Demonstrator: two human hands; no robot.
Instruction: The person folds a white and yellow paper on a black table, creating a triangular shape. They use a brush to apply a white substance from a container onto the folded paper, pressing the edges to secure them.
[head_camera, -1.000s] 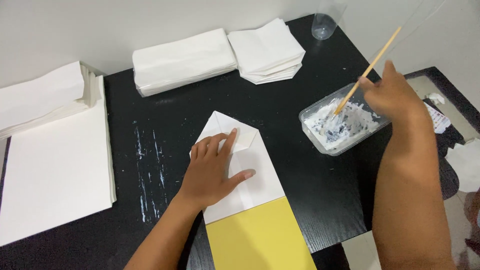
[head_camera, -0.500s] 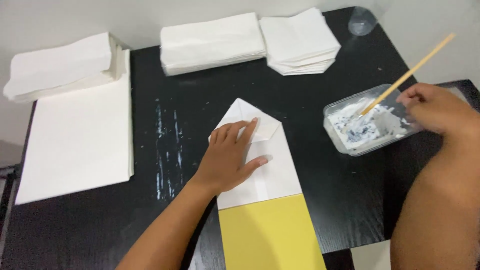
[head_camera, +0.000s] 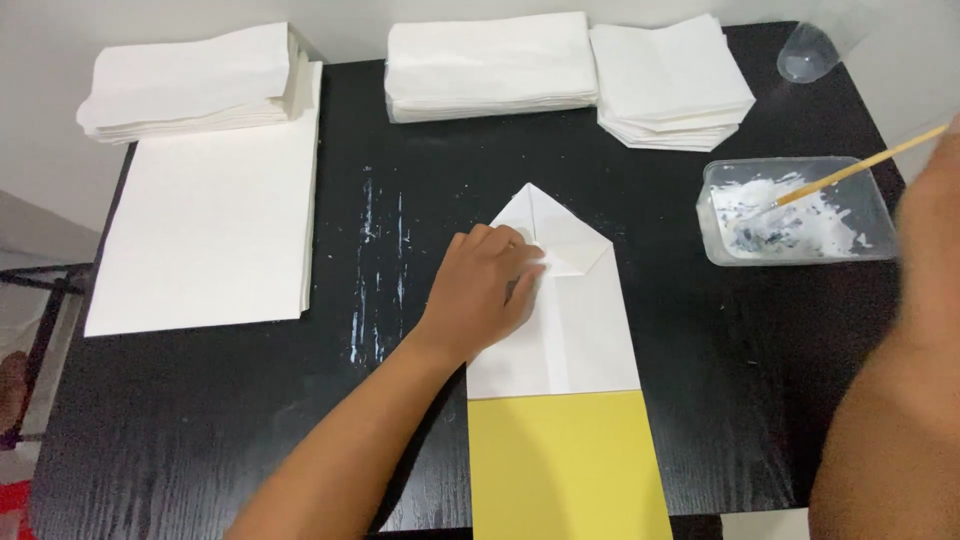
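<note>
My left hand lies flat on a folded white paper with a pointed top, fingertips pressing on the small folded flap. The paper rests on a yellow sheet at the table's front edge. My right hand is blurred at the right edge, beside a clear plastic tub of white paste. A wooden-handled brush stands slanted in the tub, its bristles in the paste and its handle end meeting the blurred hand. Whether the fingers grip it is not visible.
The black table has white paste streaks left of my hand. A stack of large white sheets lies at the left, with folded white stacks along the back. A clear cup stands at the far right corner.
The view has shifted, so everything sits further right and lower. My right hand has slid to the right edge and blurred. My left hand stays pressed on the paper.
</note>
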